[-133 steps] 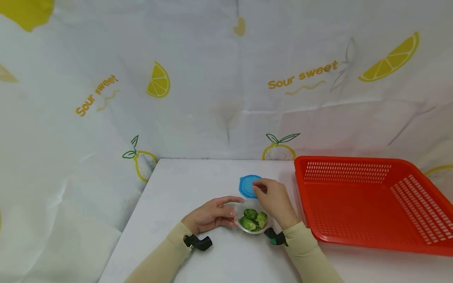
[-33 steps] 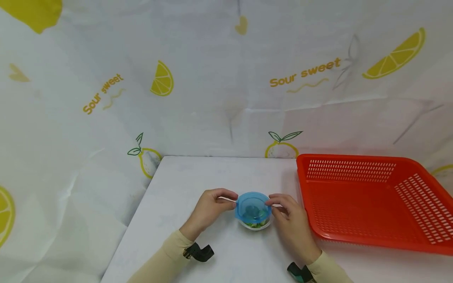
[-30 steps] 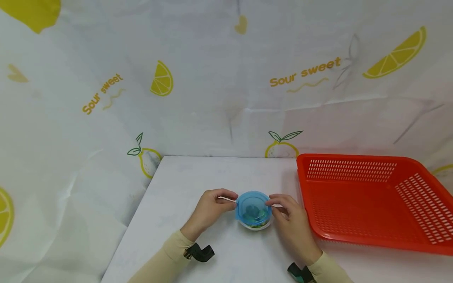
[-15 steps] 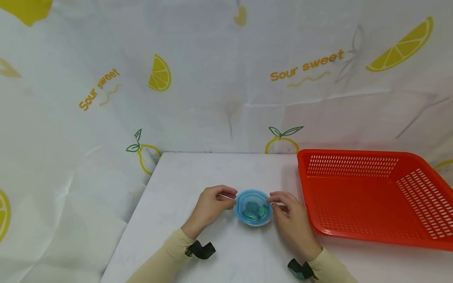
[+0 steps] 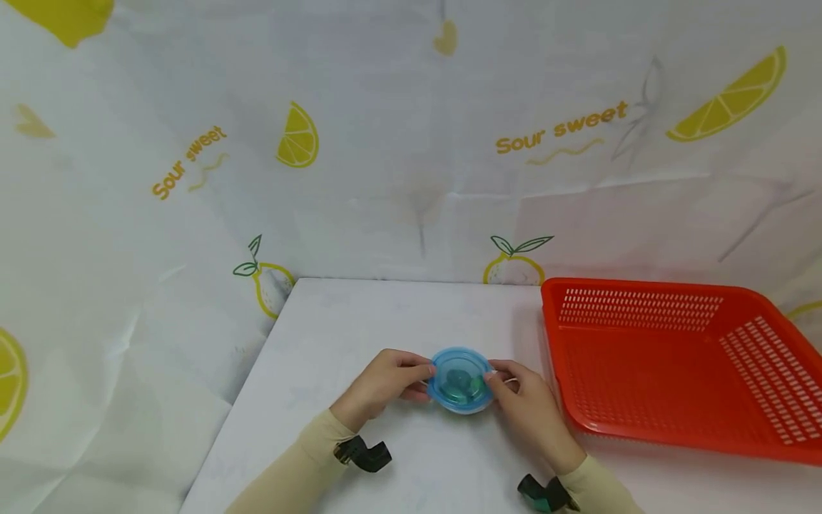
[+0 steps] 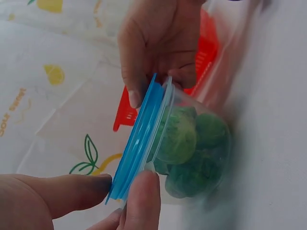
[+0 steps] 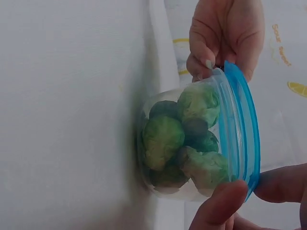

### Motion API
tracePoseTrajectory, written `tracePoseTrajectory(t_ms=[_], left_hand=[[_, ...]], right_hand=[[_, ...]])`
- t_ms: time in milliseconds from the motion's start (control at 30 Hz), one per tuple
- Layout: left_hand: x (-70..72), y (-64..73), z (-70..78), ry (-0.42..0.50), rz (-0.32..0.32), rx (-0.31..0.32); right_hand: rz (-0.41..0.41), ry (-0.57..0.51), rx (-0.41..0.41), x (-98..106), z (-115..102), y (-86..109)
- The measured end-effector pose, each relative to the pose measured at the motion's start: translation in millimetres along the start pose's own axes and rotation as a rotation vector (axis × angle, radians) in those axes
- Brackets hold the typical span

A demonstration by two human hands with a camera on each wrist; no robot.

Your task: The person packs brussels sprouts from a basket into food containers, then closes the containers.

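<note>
A small clear plastic container (image 7: 158, 96) of Brussels sprouts (image 7: 163, 141) stands on the table, its round blue lid (image 5: 459, 368) lying over the rim. My left hand (image 5: 392, 378) pinches the left edge, thumb on top of the lid and fingers beneath the rim. On the opposite edge my right hand (image 5: 529, 407) pinches in the same way, thumb on the lid and fingers under it. In the left wrist view a narrow gap shows between lid and rim near the right hand. Several green sprouts show through the clear wall.
A large red plastic basket (image 5: 648, 371) with perforated sides stands close to the right of my right hand. Behind the white table (image 5: 359, 314) hangs a white sheet (image 5: 372, 143) printed with lemons. A black wrist camera (image 5: 362, 453) sits on my left wrist.
The lid, earlier lying behind the container, came over it and settled onto the rim. Since half a second ago both thumbs have moved onto the lid's edges and the fingers have gone beneath.
</note>
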State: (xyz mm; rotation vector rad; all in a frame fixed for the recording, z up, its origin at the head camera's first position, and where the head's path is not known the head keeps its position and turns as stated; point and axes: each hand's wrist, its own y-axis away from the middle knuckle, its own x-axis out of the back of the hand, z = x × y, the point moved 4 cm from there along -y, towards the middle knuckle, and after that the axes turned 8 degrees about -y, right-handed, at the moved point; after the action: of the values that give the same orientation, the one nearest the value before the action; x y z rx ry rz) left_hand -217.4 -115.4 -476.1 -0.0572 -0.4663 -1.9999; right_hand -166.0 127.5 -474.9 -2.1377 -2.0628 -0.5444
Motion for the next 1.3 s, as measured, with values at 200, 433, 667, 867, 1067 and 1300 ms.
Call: tracePoseTrajectory(t_ms=[200, 433, 667, 867, 1067, 1300], left_hand=[[6.9, -11.0, -0.2, 0.028, 0.007, 0.002], [15.0, -18.9, 1.3, 0.023, 0.032, 0.022], [12.7, -21.9, 0.4, 0.029, 0.019, 0.014], [11.1, -22.3, -2.3, 0.047, 0.019, 0.021], [13.1, -21.5, -3.9, 0.068, 0.021, 0.025], [16.2, -20.5, -3.1, 0.069, 0.024, 0.031]], right_hand=[[-0.024, -0.043, -0.043, -0.7, -4.6, -8.0], [-0.025, -0.098, -0.048, -3.5, -5.5, -19.2], [-0.019, -0.128, -0.060, -0.8, -0.5, -22.4], [-0.043, -0.161, -0.081, -0.3, 2.6, -23.7], [-0.068, -0.182, -0.096, -2.2, 3.1, -25.4], [-0.077, -0.215, -0.110, -5.9, 3.0, -27.9]])
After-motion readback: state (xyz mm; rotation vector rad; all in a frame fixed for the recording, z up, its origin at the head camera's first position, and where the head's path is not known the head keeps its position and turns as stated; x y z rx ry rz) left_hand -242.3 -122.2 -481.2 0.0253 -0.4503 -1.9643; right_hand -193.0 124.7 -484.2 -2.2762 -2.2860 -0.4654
